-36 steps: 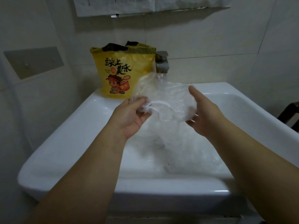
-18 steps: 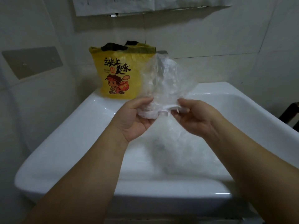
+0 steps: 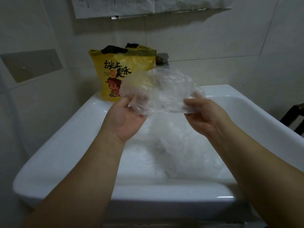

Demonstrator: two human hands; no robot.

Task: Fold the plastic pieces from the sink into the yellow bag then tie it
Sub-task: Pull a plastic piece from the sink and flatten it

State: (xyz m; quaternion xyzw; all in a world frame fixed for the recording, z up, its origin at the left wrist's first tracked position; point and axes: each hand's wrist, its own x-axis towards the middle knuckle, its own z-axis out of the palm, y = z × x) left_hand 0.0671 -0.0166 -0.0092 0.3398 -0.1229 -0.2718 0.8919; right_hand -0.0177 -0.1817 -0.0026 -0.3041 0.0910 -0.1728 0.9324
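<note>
Right, L fingers [image 3: 124,103] first: the thumb lies on the near face of a clear sheet [image 3: 158,89]. The other fingers are behind it, seen only dimly thru the film, so the L hand [image 3: 126,119] pinches the sheet's left edge, palm toward the camera. R fingers [image 3: 194,102] curl over the right edge w/ tips tucked behind the film, so the R hand [image 3: 205,116] grips it too.

The sheet is crumpled, see-thru, and spread between both hands. It's held up above the basin, clear of everything below, and overlaps the view of the bag's lower right corner.

Under it, more clear plastic [image 3: 181,150] lies bunched in the basin, mid to right side. Can't tell how many pcs.

The sink [image 3: 164,193] is white and glossy.

The bag [image 3: 115,71] is yellow and stands upright on the sink's back-left ledge against the wall [image 3: 213,38]. Its mouth is open w/ sth dark showing at the top. The front has black characters and a cartoon figure.

A grey metal tap [image 3: 162,60] sits just right of the bag, its base hidden behind the sheet.

The wall is white tile, w/ papers [image 3: 148,5] stuck up top and a grey plate [image 3: 31,65] at left. There's a dark frame [image 3: 294,116] at the far right edge; can't tell what it is.
</note>
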